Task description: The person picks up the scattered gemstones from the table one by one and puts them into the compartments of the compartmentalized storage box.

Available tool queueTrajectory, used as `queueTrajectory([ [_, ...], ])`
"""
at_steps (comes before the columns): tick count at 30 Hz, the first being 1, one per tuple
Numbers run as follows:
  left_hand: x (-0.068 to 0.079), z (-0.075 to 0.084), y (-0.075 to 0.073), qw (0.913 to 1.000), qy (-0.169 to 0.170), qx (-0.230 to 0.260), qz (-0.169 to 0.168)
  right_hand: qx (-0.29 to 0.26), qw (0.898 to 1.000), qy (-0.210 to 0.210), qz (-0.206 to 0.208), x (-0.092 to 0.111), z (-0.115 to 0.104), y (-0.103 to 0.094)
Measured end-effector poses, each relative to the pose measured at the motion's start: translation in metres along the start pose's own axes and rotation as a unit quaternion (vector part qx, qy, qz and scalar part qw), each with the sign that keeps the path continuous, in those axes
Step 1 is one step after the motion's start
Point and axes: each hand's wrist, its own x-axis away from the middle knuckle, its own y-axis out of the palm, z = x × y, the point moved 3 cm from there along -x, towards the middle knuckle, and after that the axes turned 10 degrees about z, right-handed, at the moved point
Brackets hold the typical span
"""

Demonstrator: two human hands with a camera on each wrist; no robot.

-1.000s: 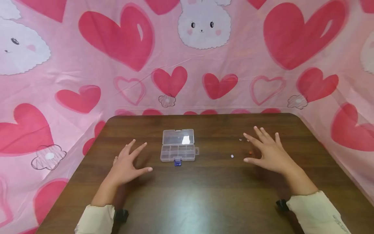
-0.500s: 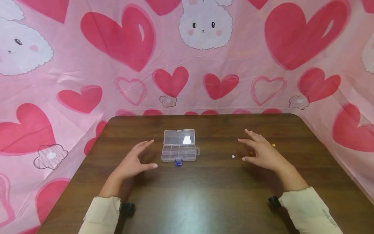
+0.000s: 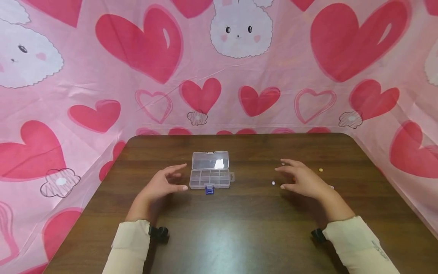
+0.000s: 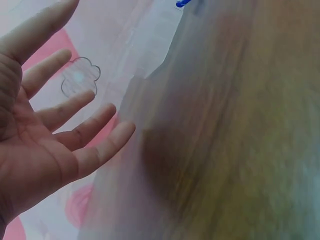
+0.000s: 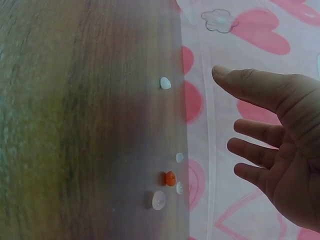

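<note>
A clear plastic compartment box (image 3: 195,182) stands on the table with its lid (image 3: 203,161) tipped back and a blue latch (image 3: 209,190) at its front. Just left of it hovers my left hand (image 3: 155,186), fingers loosely bent and holding nothing. My right hand (image 3: 304,182) hangs relaxed over several small stones, also holding nothing. A white stone (image 3: 273,183) lies left of its thumb. In the right wrist view an orange stone (image 5: 170,178) and a pale pink clear one (image 5: 158,200) lie together with two small clear ones. The right hand partly hides this group in the head view.
A yellow stone (image 3: 320,170) lies beyond the right hand. The brown wooden table (image 3: 219,228) ends at a pink cloth backdrop (image 3: 260,76) with hearts and rabbits. A clear hanging tab (image 3: 232,177) sticks out from the box's right side.
My left hand has moved right, up to the box. The right hand has shifted a little left, its spread fingers drawing closer together, and the yellow stone has come into view.
</note>
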Motion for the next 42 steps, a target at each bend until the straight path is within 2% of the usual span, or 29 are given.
queueTrajectory([
  [9, -0.01, -0.006, 0.007, 0.9993, -0.021, 0.03, -0.002, -0.031, 0.999, 0.004, -0.012, -0.002, 0.006, 0.009],
  [16, -0.016, -0.009, 0.014, 0.9983, -0.03, 0.05, -0.001, -0.115, 0.993, 0.03, -0.02, -0.004, 0.009, 0.017],
  [19, -0.018, -0.009, 0.017, 0.9979, -0.034, 0.055, 0.0, -0.129, 0.991, 0.039, -0.02, -0.005, 0.01, 0.022],
  [30, -0.024, -0.015, 0.024, 0.9968, -0.036, 0.071, -0.01, -0.141, 0.987, 0.061, -0.042, -0.01, 0.016, 0.031],
  [42, -0.028, -0.018, 0.029, 0.9969, -0.042, 0.067, 0.006, -0.132, 0.987, 0.069, -0.055, -0.014, 0.019, 0.037],
])
